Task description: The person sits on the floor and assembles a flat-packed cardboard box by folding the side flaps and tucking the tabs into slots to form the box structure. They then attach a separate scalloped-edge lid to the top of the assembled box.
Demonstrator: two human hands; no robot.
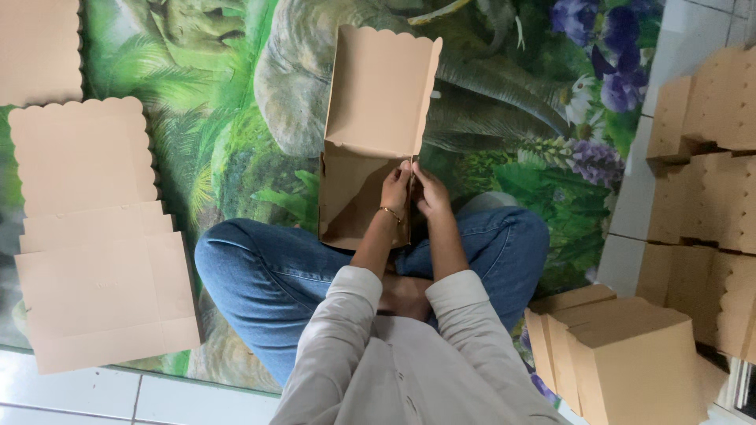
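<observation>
Head view: a person sits cross-legged on a jungle-print mat [236, 149] with a half-folded brown cardboard box [370, 149] resting against the knees, its scalloped lid standing open away from the body. The left hand [395, 189] and right hand [431, 195] meet at the box's right wall, each grip closed on its edge. Flat box blanks [90, 236] lie on the left; finished boxes [630, 354] stack on the right.
</observation>
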